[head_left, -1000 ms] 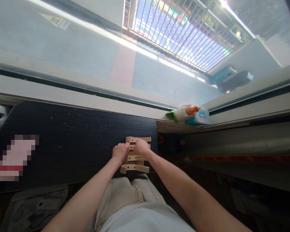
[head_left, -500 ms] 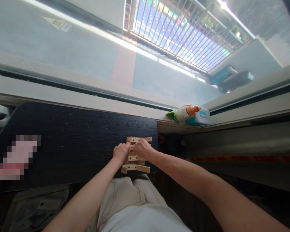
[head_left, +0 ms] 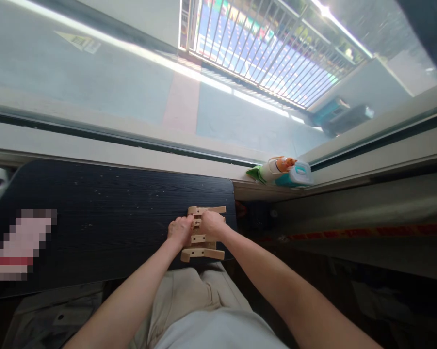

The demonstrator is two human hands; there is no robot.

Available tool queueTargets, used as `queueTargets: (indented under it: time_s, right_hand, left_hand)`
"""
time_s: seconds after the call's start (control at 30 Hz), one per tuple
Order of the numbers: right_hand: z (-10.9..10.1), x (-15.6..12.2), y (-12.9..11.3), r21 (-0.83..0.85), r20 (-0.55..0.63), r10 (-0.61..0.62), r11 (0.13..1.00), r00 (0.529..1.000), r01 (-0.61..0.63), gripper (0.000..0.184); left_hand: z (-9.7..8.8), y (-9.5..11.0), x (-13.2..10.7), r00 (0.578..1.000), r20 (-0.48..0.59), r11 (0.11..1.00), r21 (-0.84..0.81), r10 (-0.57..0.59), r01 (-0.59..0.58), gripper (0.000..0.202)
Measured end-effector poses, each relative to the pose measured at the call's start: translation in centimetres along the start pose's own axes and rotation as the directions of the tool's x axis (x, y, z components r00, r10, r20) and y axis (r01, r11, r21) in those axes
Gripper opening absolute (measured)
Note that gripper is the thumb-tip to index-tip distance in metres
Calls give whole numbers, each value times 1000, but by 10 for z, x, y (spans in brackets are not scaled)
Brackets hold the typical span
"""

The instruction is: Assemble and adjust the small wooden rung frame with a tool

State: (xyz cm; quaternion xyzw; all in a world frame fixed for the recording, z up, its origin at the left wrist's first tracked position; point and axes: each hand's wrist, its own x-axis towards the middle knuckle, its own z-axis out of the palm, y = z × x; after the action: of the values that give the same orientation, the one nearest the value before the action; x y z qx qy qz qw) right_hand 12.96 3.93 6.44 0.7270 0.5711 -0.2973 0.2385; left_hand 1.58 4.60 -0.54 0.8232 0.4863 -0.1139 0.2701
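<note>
A small pale wooden assembly (head_left: 202, 252) of several crosswise slats on a spine lies near the front right corner of a dark table (head_left: 94, 218). My left hand (head_left: 179, 230) is closed on its left side at the middle slats. My right hand (head_left: 212, 224) is closed on the same slats from the right. The two hands meet over the piece and hide its middle. The top slat and the bottom curved slat stick out beyond my fingers.
A window sill (head_left: 131, 155) runs behind the table, with a bottle with an orange cap (head_left: 276, 167), a teal and white box (head_left: 297, 175) and a green cloth (head_left: 253, 174) on it. A blurred pink patch (head_left: 20, 242) lies at the table's left. My lap is below.
Both hands stay on the wooden piece with only slight finger shifts. The camera view has tilted a little.
</note>
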Motion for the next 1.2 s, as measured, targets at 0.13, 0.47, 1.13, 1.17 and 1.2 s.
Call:
queueTargets:
  time_s: [0.13, 0.47, 1.13, 1.17, 1.2]
  right_hand:
    - [0, -5, 12, -84, -74, -259, 964, 963, 253, 26]
    - [3, 5, -7, -393, 41, -552, 757, 833, 522, 22]
    - [2, -11, 29, -167, -116, -223, 965, 968, 202, 26]
    - [0, -13, 28, -194, -116, -240, 957, 964, 215, 29]
    - [-2, -14, 27, -212, -117, -249, 952, 961, 221, 30]
  left_hand:
    - [-3, 0, -2, 1000, 5, 1000, 16, 10, -10, 23]
    - [1, -2, -1, 1000, -6, 1000, -17, 16, -16, 25]
    - [1, -3, 0, 1000, 20, 1000, -11, -12, 13, 25]
    - [1, -2, 0, 1000, 20, 1000, -12, -11, 12, 25]
    - [0, -2, 0, 1000, 22, 1000, -13, -10, 10, 25]
